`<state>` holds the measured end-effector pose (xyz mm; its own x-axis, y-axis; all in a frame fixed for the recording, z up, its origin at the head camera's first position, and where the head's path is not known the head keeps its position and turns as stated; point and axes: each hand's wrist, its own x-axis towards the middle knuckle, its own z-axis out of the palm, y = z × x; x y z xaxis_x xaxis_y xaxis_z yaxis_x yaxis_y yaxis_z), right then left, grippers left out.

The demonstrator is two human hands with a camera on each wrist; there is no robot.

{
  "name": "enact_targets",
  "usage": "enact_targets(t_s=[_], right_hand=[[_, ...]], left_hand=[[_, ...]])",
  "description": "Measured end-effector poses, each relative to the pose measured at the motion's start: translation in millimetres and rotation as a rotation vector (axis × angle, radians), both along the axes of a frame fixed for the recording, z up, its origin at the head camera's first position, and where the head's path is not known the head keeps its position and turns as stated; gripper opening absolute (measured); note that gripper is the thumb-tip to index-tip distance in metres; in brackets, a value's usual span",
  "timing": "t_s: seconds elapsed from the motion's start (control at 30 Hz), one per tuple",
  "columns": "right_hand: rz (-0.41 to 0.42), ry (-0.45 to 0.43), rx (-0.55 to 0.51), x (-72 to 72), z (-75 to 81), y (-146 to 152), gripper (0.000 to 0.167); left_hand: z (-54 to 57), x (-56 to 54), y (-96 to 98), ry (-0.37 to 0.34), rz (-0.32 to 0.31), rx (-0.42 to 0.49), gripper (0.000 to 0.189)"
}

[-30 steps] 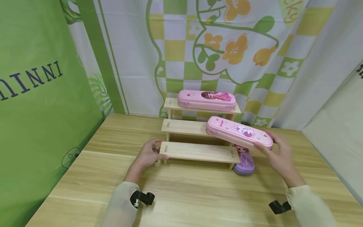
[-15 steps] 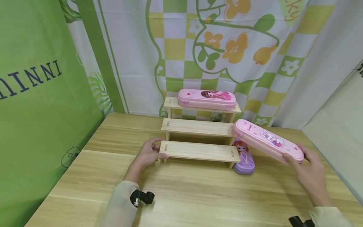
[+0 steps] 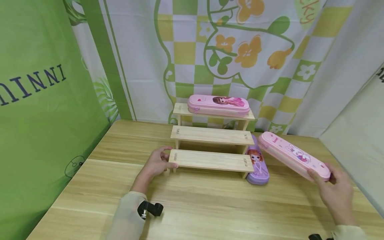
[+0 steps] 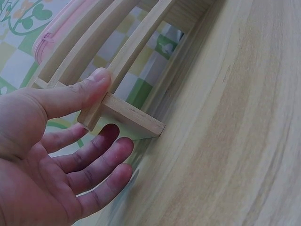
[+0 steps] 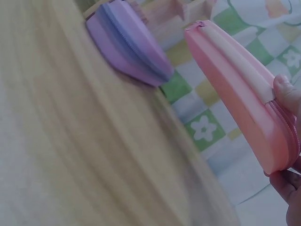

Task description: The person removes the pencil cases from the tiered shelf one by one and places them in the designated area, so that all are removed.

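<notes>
A three-tier wooden display stand (image 3: 210, 160) stands on the table. My left hand (image 3: 157, 161) grips the left end of its lowest tier, thumb on the front edge (image 4: 110, 89) and index finger toward the back corner. My right hand (image 3: 336, 190) holds a pink pencil case (image 3: 295, 156) with a white rabbit by its near end, tilted, right of the stand. In the right wrist view, the zip side of this pink pencil case (image 5: 240, 89) shows. A purple pencil case (image 3: 258, 166) with a red-haired doll lies beside the stand's right side, partly hidden by the tiers.
Another pink pencil case (image 3: 219, 106) with a doll in a pink dress lies on the top tier. The wooden table (image 3: 195, 206) spreads in front. A green and white patterned curtain (image 3: 192, 56) hangs behind, and a green cloth (image 3: 39, 133) hangs at the left.
My right hand has moved right and toward me with the pink pencil case, away from the middle tier. More of the purple pencil case shows. My left hand has stayed in place.
</notes>
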<state>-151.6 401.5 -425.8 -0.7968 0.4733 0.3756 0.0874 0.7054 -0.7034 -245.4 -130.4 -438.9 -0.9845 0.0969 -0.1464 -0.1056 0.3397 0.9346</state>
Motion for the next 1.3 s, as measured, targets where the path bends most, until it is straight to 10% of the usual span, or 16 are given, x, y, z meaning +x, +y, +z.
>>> enact_targets(t_s=[0.7,1.3], right_hand=[[-0.159,-0.186,-0.054,-7.5,-32.7,-2.2,0.061],[0.094,-0.234,0.220,-1.3,-26.9,-31.5,0.068]], left_hand=[[2.0,1.7,-0.1,0.011,-0.002,-0.002,0.080],[-0.8,0.3,0.1,0.008,-0.007,0.006,0.080]])
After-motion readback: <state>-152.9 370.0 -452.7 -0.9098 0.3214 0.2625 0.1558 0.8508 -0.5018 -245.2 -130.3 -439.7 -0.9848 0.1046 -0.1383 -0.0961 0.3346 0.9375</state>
